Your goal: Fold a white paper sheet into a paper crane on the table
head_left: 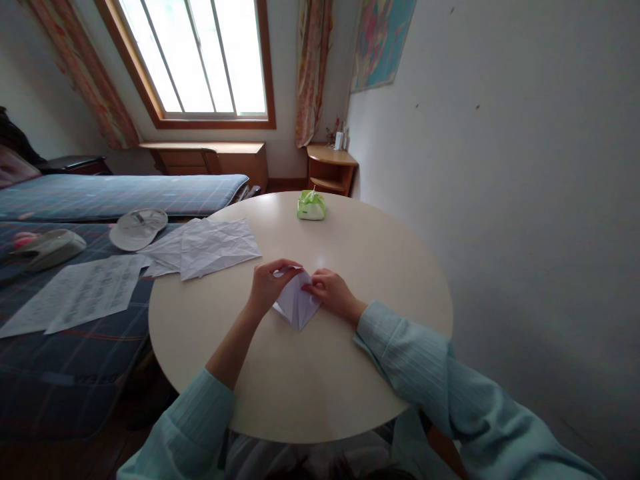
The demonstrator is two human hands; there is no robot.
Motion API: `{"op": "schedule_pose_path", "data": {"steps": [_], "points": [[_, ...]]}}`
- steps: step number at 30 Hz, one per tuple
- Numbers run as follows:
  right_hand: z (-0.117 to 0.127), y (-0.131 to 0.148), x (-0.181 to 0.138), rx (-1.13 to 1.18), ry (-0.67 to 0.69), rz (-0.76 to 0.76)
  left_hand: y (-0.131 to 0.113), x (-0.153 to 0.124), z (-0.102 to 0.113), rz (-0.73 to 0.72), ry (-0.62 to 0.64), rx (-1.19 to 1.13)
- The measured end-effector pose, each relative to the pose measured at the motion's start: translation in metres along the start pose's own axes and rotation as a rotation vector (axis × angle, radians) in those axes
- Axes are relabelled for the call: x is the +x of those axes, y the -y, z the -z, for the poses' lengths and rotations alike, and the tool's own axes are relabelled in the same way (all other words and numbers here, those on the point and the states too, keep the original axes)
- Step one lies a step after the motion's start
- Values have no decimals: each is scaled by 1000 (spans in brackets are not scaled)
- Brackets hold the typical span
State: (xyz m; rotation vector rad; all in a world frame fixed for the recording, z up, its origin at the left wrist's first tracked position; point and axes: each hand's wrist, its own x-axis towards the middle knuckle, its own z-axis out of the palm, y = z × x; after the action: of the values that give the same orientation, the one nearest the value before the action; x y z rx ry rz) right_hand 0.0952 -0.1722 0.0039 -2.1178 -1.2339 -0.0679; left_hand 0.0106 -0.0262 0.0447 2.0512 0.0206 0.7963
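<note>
A folded sheet of white paper (295, 307), pointed toward me, lies on the round cream table (320, 387) between my two hands. My left hand (270, 283) grips its upper left part, with thumb and fingers pinched at the far edge. On the other side, my right hand (327, 290) is closed with its fingertips pinching the paper's upper right part. The far edge of the paper is partly covered by my fingers.
Creased white sheets (215, 247) spread over the table's left edge. A green tissue pack (311, 205) stands at the far side. To the left, a bed (75, 373) bears printed sheets (95, 293) and a white cap (139, 229). A wall (540, 220) rises at the right.
</note>
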Motion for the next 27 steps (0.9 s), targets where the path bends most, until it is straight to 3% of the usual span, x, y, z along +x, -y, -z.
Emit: {"op": "schedule_pose_path", "data": {"steps": [27], "points": [[0, 2, 0, -110, -27, -67, -5, -3, -3, -21, 22, 1]]}}
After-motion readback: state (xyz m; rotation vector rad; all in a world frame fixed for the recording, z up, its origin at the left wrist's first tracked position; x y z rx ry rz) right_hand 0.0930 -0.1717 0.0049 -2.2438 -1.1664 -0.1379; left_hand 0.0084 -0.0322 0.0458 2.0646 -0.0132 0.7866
